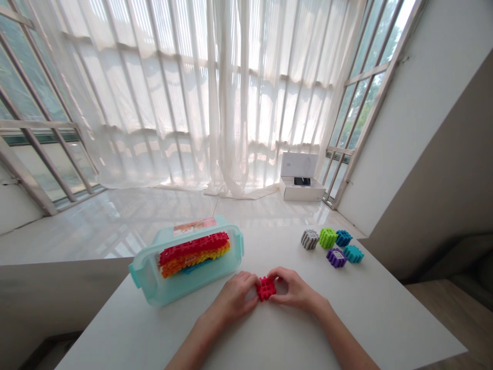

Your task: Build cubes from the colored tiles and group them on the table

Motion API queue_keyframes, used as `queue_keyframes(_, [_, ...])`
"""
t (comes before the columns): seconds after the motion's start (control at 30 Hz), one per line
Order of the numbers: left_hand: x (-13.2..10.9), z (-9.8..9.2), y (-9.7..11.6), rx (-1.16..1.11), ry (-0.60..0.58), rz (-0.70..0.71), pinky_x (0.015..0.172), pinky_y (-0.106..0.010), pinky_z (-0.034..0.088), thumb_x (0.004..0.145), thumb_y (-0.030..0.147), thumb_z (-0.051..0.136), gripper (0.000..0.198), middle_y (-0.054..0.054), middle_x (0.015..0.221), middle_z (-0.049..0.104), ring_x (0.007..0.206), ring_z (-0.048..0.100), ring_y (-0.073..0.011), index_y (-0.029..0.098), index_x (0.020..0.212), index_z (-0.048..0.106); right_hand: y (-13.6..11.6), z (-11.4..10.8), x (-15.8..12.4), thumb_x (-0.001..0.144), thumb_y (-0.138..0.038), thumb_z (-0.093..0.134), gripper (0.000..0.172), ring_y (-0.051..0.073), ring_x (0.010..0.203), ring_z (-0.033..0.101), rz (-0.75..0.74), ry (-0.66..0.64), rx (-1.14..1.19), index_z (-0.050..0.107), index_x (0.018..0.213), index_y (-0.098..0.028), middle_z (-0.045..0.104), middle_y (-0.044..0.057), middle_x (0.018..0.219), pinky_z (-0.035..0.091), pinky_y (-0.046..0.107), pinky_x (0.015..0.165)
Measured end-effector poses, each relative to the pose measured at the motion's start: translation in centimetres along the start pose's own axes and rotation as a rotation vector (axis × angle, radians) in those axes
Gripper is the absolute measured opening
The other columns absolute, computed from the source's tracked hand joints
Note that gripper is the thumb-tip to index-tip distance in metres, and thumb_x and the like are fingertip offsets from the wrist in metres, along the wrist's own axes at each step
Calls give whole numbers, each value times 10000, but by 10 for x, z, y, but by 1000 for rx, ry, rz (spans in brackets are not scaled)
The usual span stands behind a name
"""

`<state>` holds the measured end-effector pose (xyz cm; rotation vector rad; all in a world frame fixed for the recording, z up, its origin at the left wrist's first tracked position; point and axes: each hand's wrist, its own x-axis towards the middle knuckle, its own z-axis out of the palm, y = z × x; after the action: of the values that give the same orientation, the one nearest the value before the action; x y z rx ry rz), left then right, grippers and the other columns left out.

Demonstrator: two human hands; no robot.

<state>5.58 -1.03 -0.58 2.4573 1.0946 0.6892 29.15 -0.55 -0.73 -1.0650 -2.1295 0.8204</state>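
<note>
Together, the left hand (235,294) and right hand (295,290) pinch a red toothed piece (266,289) at lower centre. Five blocks (328,239) (one purple) sit at lower right.

My gridded piece (266,289) was red. Toward ten o'clock from it, my bin (169,295) was pale aqua, the pieces inside (194,245) red, orange, yellow and blue. Toward two, my blocks (328,238) were grey, lime green, deep blue, turquoise and purple. The tabletop (381,313) was white; the twelve-o'clock curtain (181,97), white with fine stripes.
</note>
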Motion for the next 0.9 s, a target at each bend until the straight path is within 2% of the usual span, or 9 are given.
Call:
queue_keyframes(0.43, [0, 2, -2, -5, 5, 8, 825, -296, 475, 825, 180, 622, 151, -48, 973, 673, 936, 609, -215, 225, 969, 629, -1, 0, 0, 694, -198, 787, 352, 176, 797, 619, 7, -2, 6, 657, 1021, -211, 695, 18, 952, 500, 278, 723])
queue_keyframes(0.7, [-1, -8, 5, -43, -20, 29, 840, -313, 474, 825, 269, 649, 179, -49, 1016, 665, 955, 606, -226, 234, 994, 604, -1, -1, 1, 692, -197, 785, 363, 184, 817, 631, -2, 1, 1, 656, 1031, -214, 703, 23, 961, 509, 285, 740])
queue_keyframes(0.9, [0, -3, 3, -28, -3, 10, 819, -315, 476, 835, 295, 645, 150, -52, 984, 665, 926, 610, -221, 227, 962, 605, -2, -1, 0, 694, -194, 781, 359, 180, 806, 625, -6, 0, -3, 652, 1027, -219, 701, 19, 959, 508, 284, 733])
